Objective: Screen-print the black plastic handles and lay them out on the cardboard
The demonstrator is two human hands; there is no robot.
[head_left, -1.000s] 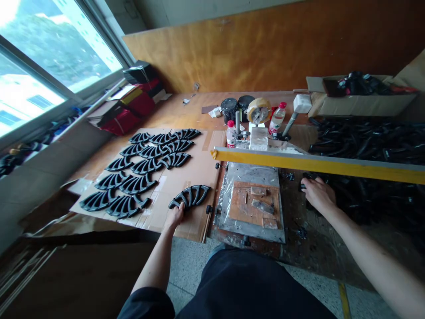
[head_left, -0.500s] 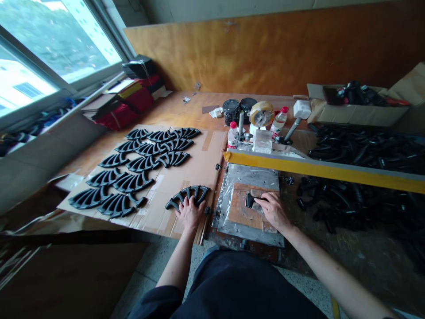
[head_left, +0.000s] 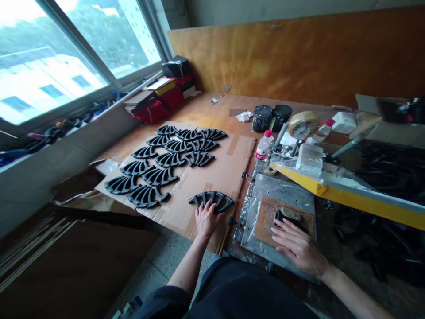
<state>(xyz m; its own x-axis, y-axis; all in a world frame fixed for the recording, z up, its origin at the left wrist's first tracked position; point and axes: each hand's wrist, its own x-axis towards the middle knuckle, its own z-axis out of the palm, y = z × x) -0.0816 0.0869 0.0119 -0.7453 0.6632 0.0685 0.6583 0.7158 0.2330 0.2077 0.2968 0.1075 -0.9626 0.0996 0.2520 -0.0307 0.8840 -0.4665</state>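
Observation:
My left hand [head_left: 206, 219] lies with its fingers flat on the near edge of a black fan-shaped plastic part [head_left: 212, 200], which rests on a cardboard sheet [head_left: 232, 155] by its right edge. My right hand [head_left: 299, 247] is stretched flat, fingertips on a small black part [head_left: 281, 216]. That part sits on a wooden jig [head_left: 265, 212] fixed to a metal plate [head_left: 282, 188]. Several more fan-shaped parts [head_left: 166, 159] lie in rows further left on the cardboard.
A yellow-edged frame [head_left: 348, 195] hangs tilted over the plate's far side. Behind it stand a water bottle [head_left: 264, 145], two black tins [head_left: 271, 117], a tape roll [head_left: 300, 124] and a second bottle. A heap of black parts [head_left: 392, 177] fills the right. Windows run along the left.
My right hand left the heap at the right, brought a small black part to the wooden jig and now lies flat on it. My left hand stayed on the fan-shaped part. The view turned left.

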